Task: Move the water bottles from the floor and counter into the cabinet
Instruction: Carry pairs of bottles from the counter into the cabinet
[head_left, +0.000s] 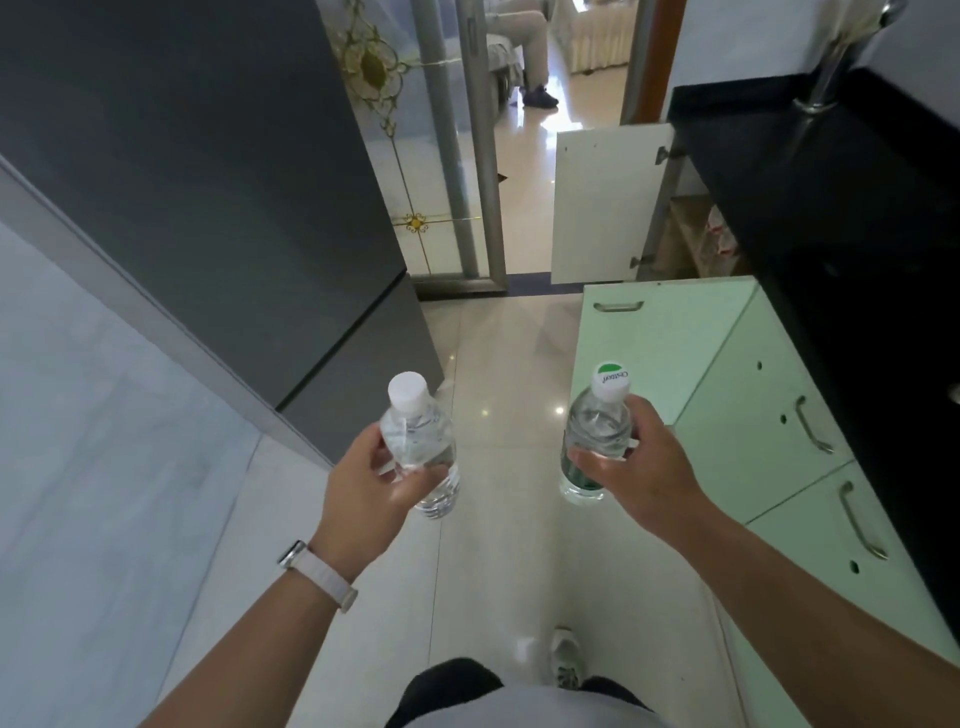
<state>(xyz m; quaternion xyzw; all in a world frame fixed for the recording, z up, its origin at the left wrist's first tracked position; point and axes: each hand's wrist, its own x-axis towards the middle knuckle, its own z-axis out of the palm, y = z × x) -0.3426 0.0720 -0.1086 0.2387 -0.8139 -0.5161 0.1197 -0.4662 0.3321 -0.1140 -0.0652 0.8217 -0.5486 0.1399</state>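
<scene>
Head view, left hand (369, 478) grasping clear bottle (421, 452), right hand (639, 467) grasping green-label bottle (595, 441), both upright over floor (498, 364), cabinet door (608, 208) open ahead

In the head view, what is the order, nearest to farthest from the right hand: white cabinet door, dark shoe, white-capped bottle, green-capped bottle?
1. green-capped bottle, held in the right hand itself.
2. white-capped bottle, to the left, in the left hand.
3. white cabinet door, open, ahead.
4. dark shoe, farthest, beyond the doorway.
</scene>
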